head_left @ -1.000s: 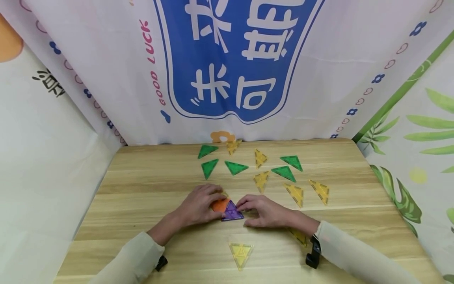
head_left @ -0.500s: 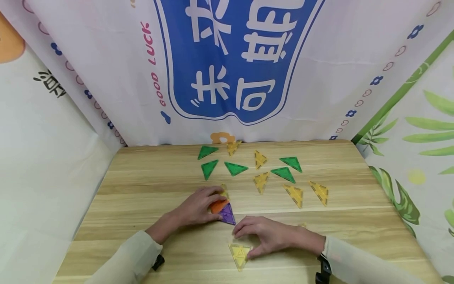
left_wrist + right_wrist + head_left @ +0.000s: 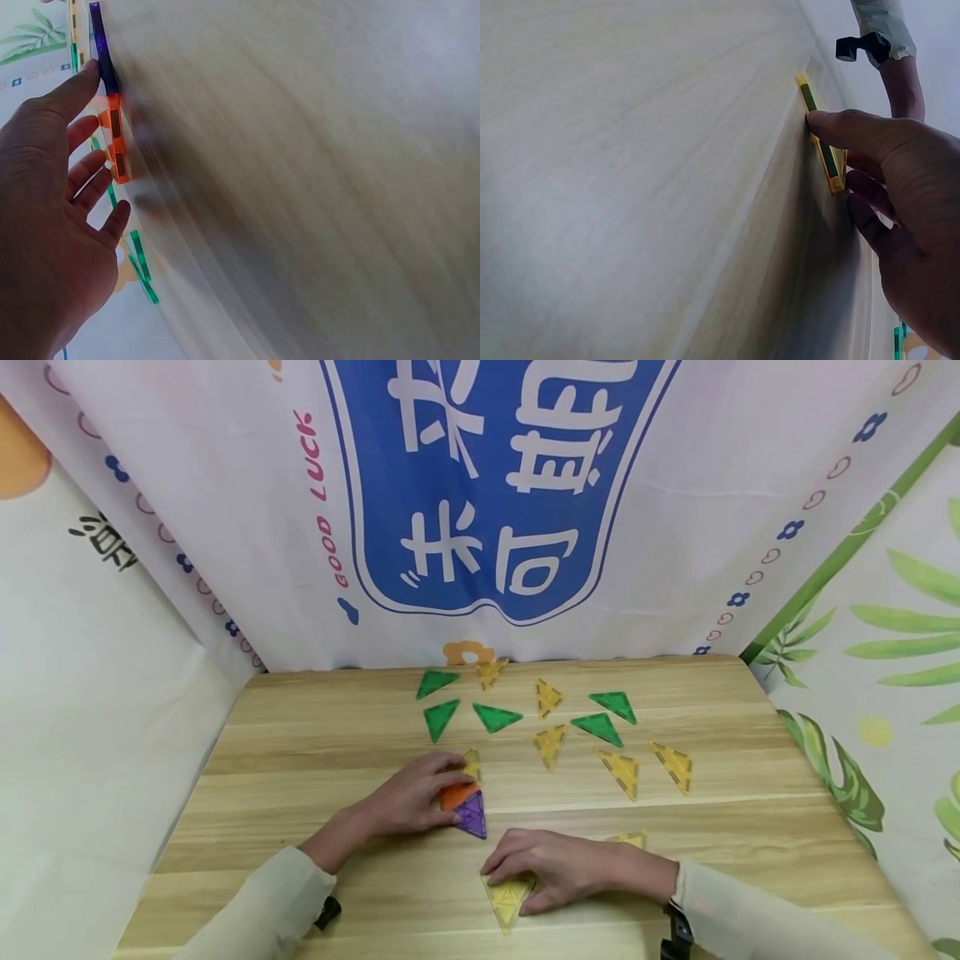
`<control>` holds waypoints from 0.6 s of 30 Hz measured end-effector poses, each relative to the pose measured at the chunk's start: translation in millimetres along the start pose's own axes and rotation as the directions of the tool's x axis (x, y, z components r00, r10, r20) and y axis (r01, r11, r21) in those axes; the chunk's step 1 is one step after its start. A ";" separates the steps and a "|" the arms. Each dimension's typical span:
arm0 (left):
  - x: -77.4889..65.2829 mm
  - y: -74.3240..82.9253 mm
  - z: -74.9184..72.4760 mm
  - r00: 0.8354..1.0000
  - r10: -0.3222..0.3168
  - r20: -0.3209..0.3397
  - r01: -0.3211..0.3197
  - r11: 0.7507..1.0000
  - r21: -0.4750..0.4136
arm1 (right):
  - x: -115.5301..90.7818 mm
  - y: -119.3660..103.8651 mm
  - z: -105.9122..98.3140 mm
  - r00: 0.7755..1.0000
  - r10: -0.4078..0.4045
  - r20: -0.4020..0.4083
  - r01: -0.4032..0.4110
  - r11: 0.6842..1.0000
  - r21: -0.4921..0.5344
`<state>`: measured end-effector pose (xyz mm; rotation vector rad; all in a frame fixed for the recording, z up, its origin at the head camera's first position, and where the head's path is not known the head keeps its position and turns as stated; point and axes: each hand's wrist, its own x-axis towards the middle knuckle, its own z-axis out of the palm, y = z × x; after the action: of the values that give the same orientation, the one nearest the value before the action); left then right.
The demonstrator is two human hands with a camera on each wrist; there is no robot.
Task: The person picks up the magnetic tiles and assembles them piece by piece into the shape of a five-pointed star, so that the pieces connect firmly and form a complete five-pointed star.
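Joined magnetic tiles lie flat near the middle of the table: an orange tile [image 3: 457,795], a purple triangle [image 3: 472,815] and a yellow tile [image 3: 472,764] behind. My left hand [image 3: 411,795] holds this group, its thumb on the purple triangle and its fingers over the orange tile, which they partly hide. Closer to the front edge, my right hand [image 3: 546,870] grips a pale yellow triangle tile [image 3: 506,902] between thumb and fingers. That tile's edge [image 3: 821,139] shows along the thumb in the right wrist view.
Green triangle tiles [image 3: 498,717] and amber triangle tiles [image 3: 622,772], several of each, lie scattered at the back and right of the wooden table [image 3: 285,760]. Another yellow tile [image 3: 634,839] is partly hidden behind the right forearm. A printed cloth [image 3: 675,527] hangs behind the table.
My right hand has left the purple triangle, come toward the front edge and taken hold of the pale yellow triangle. The group under my left hand has turned and shifted slightly left.
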<state>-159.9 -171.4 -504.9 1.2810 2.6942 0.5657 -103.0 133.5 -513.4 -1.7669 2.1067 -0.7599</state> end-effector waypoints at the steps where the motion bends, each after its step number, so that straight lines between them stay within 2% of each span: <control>1: -0.4 -0.1 -0.5 1.000 0.007 0.000 -0.007 1.000 0.002 | 0.3 -0.1 0.3 1.000 -0.001 0.000 0.001 1.000 -0.001; 11: -3.5 -3.3 -1.4 1.000 0.024 0.011 -0.024 1.000 0.000 | 3.9 1.6 5.1 0.999 -0.007 0.040 0.004 0.998 0.067; 18: -3.8 -4.0 -3.3 1.000 0.017 0.022 -0.017 1.000 0.001 | 5.0 2.2 5.3 1.000 -0.016 0.020 0.015 0.998 0.064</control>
<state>-161.2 -177.6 -503.6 1.3044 2.6690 0.5489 -103.0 127.7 -518.5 -1.7529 2.0349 -0.8004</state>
